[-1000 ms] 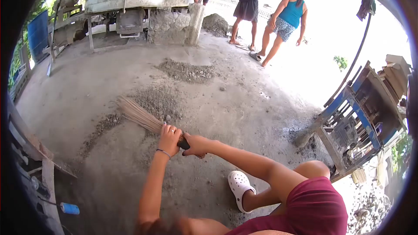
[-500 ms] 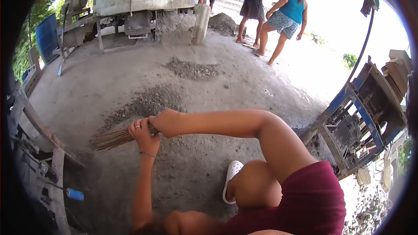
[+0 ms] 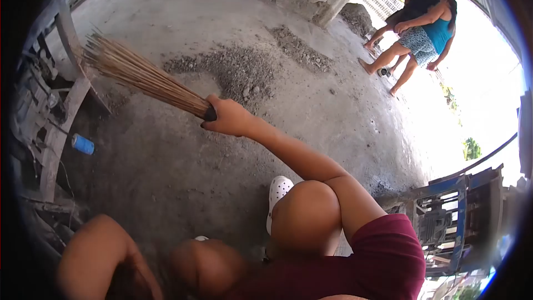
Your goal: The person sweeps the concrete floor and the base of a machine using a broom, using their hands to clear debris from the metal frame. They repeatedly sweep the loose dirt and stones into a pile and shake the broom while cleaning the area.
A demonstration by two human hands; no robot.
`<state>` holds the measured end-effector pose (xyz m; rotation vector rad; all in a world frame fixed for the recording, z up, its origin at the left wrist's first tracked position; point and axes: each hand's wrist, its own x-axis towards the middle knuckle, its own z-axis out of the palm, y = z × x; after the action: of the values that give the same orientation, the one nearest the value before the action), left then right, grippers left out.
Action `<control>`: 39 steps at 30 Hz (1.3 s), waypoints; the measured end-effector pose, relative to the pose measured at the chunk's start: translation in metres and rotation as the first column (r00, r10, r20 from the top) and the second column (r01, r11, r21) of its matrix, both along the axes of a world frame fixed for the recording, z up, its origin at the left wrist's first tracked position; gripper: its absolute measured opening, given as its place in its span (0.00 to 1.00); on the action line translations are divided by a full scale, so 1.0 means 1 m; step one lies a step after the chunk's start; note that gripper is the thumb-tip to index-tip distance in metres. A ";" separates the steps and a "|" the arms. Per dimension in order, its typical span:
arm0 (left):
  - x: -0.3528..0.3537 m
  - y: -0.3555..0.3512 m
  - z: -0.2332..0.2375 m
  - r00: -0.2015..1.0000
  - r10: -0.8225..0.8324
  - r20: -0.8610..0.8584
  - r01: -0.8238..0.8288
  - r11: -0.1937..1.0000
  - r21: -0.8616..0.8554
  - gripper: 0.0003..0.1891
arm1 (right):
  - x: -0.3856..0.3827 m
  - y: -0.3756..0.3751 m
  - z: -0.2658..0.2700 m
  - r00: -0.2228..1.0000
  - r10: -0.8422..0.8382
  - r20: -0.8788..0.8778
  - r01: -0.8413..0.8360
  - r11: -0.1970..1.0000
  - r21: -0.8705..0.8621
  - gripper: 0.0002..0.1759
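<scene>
My right hand (image 3: 229, 118) is closed around the dark bound end of a stick broom (image 3: 150, 80). The broom's thin brown bristles fan out to the upper left, raised off the concrete floor. Beyond the hand lies a curved heap of grey gravel and dust (image 3: 247, 75), with a second low strip of rubble (image 3: 302, 50) farther off. My left arm is bent at the lower left, and its hand does not show.
A wooden and metal frame with machinery (image 3: 66, 133) stands at the left, with a blue can (image 3: 83, 144) beside it. A blue metal frame (image 3: 458, 216) stands at the right. Two people (image 3: 425, 44) are at the upper right near a concrete post (image 3: 337, 3).
My left hand has let go of the broom and drawn back toward my body, out of sight. My right hand has lifted the broom, its bristles swinging up. The view has tilted down.
</scene>
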<state>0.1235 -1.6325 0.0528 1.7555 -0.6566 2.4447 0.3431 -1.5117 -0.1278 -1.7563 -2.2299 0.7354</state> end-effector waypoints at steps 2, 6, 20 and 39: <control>0.028 -0.006 -0.021 0.998 0.002 -0.061 -0.002 1.000 0.002 0.38 | 0.004 0.007 -0.020 0.998 0.063 -0.004 -0.063 0.998 0.028 0.29; 0.075 -0.004 -0.077 0.934 -0.054 -0.353 -0.006 0.986 -0.168 0.37 | 0.003 0.028 -0.068 0.986 0.166 0.004 -0.164 0.979 -0.119 0.30; 0.191 0.001 -0.216 0.555 -0.387 -0.736 -0.256 0.763 -0.594 0.34 | -0.054 0.094 -0.213 0.890 0.417 0.185 -0.389 0.906 -0.170 0.29; 0.175 0.071 -0.006 0.702 0.329 -0.632 -0.246 0.944 0.219 0.33 | 0.224 0.152 -0.202 0.751 -0.627 -0.207 0.596 0.778 -0.198 0.38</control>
<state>0.2986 -1.5614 0.0471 2.7329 -0.4664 1.6959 0.5668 -1.3595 -0.3294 -2.1237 -1.3178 0.8815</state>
